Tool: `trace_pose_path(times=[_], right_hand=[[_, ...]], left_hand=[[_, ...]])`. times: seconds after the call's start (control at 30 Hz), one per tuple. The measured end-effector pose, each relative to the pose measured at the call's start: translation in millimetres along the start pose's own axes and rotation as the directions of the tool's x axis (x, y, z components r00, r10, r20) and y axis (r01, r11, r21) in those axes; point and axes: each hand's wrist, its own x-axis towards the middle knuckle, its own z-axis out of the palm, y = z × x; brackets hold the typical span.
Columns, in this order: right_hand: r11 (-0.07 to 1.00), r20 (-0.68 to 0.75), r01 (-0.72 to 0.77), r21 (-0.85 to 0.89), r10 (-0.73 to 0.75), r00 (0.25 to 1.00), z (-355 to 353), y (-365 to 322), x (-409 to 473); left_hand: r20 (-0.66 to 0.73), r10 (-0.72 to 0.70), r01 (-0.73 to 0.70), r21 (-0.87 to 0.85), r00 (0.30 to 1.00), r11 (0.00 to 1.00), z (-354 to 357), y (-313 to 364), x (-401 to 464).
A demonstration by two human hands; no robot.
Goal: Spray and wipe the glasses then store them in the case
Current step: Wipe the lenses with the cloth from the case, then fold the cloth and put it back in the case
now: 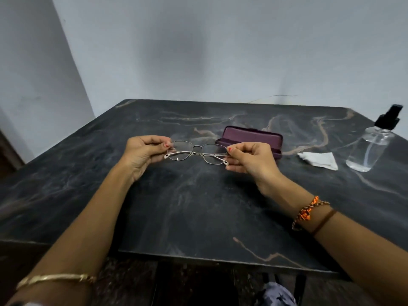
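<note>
Nearest the camera, 2 bare forearms reach forward over the dark marble table [198,217], a gold bangle [55,279] on the left one and an orange braided thread bracelet [305,212] on the right.

The left hand [141,154] is closed, thumb and forefinger pinched on the left end of the wire-rimmed glasses [196,152], near the hinge. The right hand [249,159] is closed the same way on the right end. With 1 hand at each end, the frame hangs level just above the tabletop and no fingertip touches a lens, which suits lenses meant to stay clean. Both temples look folded in behind the lenses, their pale tips showing beside each hand. That folded shape is what the case needs, so I judge the storing step is close, though the lenses alone do not show whether spraying and wiping are done.

Just behind the glasses, partly hidden by the right hand, the purple glasses case [251,139] lies open with its lid tilted up toward the wall, ready to receive them.

To the right of the case, a crumpled white wiping cloth [318,159] rests on the table. Just beside it stands a clear spray bottle [368,149] with a black pump head, both within easy reach of the right hand.
</note>
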Motion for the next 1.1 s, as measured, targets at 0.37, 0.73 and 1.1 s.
trace_pose_path(times=[0.37, 0.73, 1.1], right_hand=[[0.985, -0.014, 0.057, -0.165, -0.06, 0.998, 3, 15, 4], [0.953, -0.028, 0.127, -0.274, -0.14, 0.99, 3, 22, 6], [0.672, 0.033, 0.365, -0.645, -0.452, 0.891, 3, 11, -9]], left_hand=[[0.054, -0.028, 0.016, 0.226, 0.998, 0.974, -10, -7, 7], [0.013, 0.005, -0.007, 0.197, 1.0, 0.98, -9, -5, 7], [-0.071, 0.344, -0.263, 0.509, 0.936, 0.819, -2, -14, 8]])
